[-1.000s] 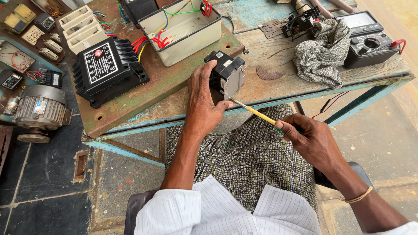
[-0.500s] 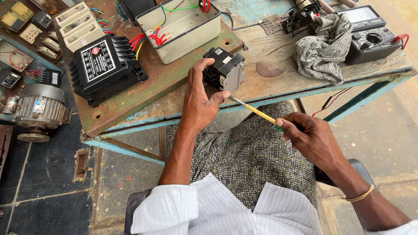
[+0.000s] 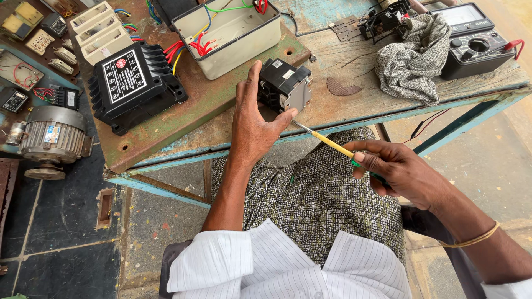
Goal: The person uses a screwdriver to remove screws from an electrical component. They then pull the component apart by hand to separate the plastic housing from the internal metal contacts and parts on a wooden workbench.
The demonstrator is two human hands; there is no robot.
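While the left hand (image 3: pixel 252 127) grips a black contactor block (image 3: pixel 285 86) at the bench (image 3: pixel 354 108) edge, right-hand fingers (image 3: pixel 368 160) pinch a yellow screwdriver (image 3: pixel 327 141) tip against its underside, apparently needing steady pressure.

Left hand (image 3: pixel 254 124) grips contactor (image 3: pixel 285 86); right hand (image 3: pixel 399 169) holds screwdriver (image 3: pixel 327 141)

Electrical repair workshop, multimeter (image 3: pixel 475 39), motor (image 3: pixel 51 137), worn workbench (image 3: pixel 354 105)

A worn wooden bench (image 3: pixel 354 108) carries a rusty plate (image 3: pixel 205 105), a black contactor (image 3: pixel 285 86), a rag (image 3: pixel 413 61) and a meter (image 3: pixel 471 44); the plate bears a transformer (image 3: pixel 136 80) and a beige box (image 3: pixel 230 36).
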